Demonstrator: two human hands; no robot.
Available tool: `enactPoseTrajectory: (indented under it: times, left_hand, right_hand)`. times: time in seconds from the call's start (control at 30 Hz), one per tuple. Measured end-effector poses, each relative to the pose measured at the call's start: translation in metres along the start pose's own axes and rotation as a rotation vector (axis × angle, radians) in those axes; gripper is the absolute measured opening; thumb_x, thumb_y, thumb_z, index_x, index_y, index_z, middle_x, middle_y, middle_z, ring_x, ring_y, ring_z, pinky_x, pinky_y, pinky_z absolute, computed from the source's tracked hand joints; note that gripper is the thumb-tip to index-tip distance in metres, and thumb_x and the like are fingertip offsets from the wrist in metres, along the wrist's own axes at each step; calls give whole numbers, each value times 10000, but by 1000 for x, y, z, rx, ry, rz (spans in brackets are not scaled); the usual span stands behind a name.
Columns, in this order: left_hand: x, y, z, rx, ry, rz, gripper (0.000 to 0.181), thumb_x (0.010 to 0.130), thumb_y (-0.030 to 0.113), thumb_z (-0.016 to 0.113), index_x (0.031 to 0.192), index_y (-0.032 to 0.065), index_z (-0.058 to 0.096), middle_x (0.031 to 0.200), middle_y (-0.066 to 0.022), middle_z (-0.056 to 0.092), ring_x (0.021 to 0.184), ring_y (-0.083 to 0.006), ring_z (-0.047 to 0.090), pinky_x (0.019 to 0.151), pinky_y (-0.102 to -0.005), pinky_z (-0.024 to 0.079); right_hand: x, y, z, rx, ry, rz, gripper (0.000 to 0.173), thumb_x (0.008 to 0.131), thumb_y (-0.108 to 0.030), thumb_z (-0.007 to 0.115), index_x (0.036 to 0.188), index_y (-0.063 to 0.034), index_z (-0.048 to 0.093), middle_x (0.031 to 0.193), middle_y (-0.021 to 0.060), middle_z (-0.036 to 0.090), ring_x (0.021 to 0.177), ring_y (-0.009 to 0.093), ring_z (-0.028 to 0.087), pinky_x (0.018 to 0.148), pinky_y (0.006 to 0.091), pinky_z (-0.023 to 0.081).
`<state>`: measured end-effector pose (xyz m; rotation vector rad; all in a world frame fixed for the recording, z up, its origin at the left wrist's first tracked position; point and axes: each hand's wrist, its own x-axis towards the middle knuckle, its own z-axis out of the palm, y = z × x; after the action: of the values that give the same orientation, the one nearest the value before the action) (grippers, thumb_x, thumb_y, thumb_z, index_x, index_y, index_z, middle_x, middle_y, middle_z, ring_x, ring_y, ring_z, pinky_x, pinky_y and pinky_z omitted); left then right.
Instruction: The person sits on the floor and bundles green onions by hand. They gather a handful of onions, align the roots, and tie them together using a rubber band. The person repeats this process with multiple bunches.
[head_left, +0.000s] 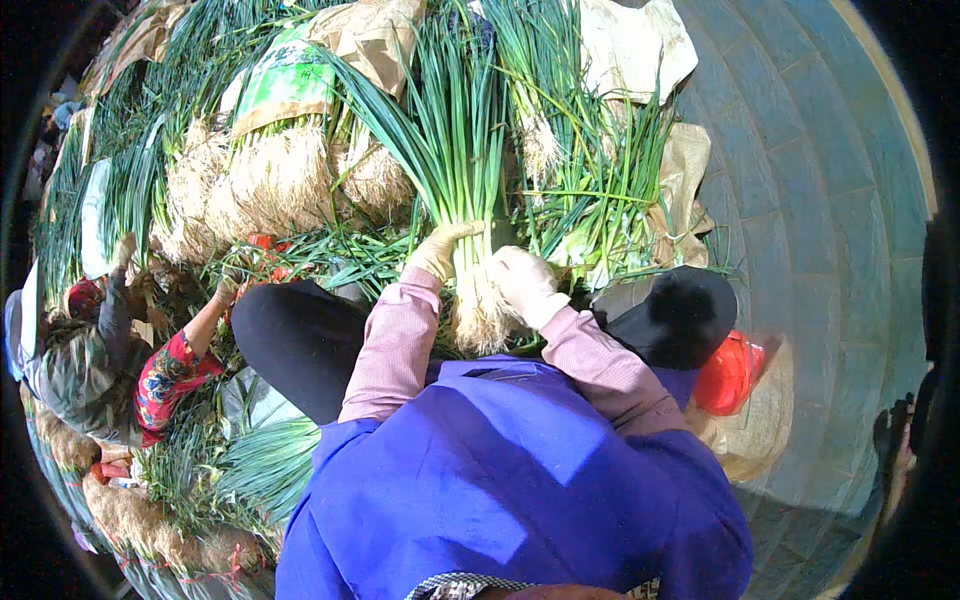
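Observation:
My left hand (442, 250), in a pale glove, grips a bunch of green onions (469, 165) around its white stalks. The leaves fan out away from me and the pale roots hang towards my lap. At the right side of the same stalks is my right hand (527, 281), also gloved, with its fingers curled against them just above the roots; whether it grips any stalk cannot be told. Loose green leaves (360, 259) lie beyond my left knee. Past my right hand is a heap of leaves and trimmings (607, 225).
Root-ended onion bundles (277, 176) lie at the upper left, partly under a green and white sack (289, 75). A co-worker (90, 367) crouches at the left among onions. A red plastic bag (727, 375) and woven sack (765, 420) lie by my right knee on the tiled floor (802, 300).

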<state>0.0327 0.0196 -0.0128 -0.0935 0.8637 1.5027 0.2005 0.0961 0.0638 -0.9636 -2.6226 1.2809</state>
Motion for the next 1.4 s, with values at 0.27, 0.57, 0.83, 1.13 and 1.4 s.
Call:
enactPoseTrajectory:
  times: [0.27,0.57,0.83,1.13,1.4]
  left_hand:
    - [-6,3,6,-25,0,-77,245,768,160,712,987,57,670,898,-87,700,770,-230,673,716,-408,571]
    - [-8,6,13,-61,-118,-75,305,776,168,693,1052,42,666,880,-53,704,721,-196,656,638,-400,560]
    - [-1,-2,17,-154,-47,-7,221,808,92,592,1006,0,625,998,-127,697,743,-210,643,696,-364,561]
    - [-8,-1,3,-238,-233,-26,395,764,99,584,1132,-40,613,988,-149,691,811,-254,663,817,-365,548]
    - [-4,-4,-2,-178,-45,47,403,737,200,620,1085,-3,608,782,-79,615,654,-214,576,641,-349,521]
  right_hand:
    - [18,22,-9,129,-27,-22,333,856,-254,669,1085,-14,636,968,98,671,833,191,613,774,281,483]
    - [8,-9,-26,-633,61,99,165,882,-175,556,951,-45,630,729,119,639,606,219,636,572,364,510]
    - [-12,4,2,-270,52,-215,326,839,-114,587,1155,-48,545,904,70,662,753,173,677,630,334,536]
    - [14,16,-6,701,-290,235,317,902,-245,642,1109,-8,603,852,15,631,594,67,570,493,208,463]
    - [12,14,-15,992,-501,203,113,871,-156,629,868,-43,632,683,-14,554,513,66,487,447,200,380]
